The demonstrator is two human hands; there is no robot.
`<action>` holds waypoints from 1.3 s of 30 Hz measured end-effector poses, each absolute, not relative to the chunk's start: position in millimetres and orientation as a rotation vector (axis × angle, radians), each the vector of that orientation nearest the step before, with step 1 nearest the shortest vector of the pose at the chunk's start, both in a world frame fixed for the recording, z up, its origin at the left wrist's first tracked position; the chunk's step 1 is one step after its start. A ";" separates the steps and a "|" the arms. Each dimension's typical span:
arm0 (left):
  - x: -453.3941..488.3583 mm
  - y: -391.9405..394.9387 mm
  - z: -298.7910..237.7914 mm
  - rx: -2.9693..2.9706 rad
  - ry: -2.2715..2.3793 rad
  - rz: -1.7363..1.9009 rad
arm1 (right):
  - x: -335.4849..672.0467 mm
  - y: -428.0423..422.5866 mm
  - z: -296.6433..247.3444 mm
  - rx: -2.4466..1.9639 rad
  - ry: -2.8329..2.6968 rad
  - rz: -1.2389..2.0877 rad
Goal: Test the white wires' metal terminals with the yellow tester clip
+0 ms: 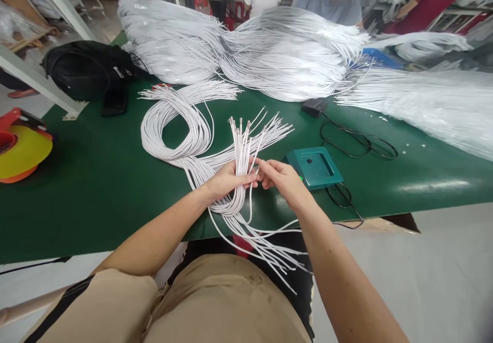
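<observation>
My left hand [231,178] is closed around a bunch of white cables [242,150], whose metal-tipped ends point up and away from me. Close beside it, my right hand [279,176] pinches a single white cable [251,199] near its tip, which loops down from between the two hands. More white cables [206,166] lie beneath my left hand, and their loose ends [269,253] hang over the table's front edge toward my lap. A coiled bundle of white cables [148,137] rests to the left on the green table [96,194].
Big heaps of white cable [285,50] fill the table's back and right side. Right of my hands sits a teal device [318,167] with a black cord [360,137]. A tape dispenser [23,145], a black bag [87,68] and a phone [114,101] are at left. People work beyond.
</observation>
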State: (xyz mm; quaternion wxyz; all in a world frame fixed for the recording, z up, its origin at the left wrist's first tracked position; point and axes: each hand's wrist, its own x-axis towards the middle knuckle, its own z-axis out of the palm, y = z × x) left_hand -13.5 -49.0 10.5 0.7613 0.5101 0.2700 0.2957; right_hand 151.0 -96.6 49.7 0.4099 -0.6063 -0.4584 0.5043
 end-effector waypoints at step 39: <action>-7.5 -45.1 -2.8 1.185 0.968 0.621 | 190.2 -74.8 33.2 -1.785 -2.523 -0.088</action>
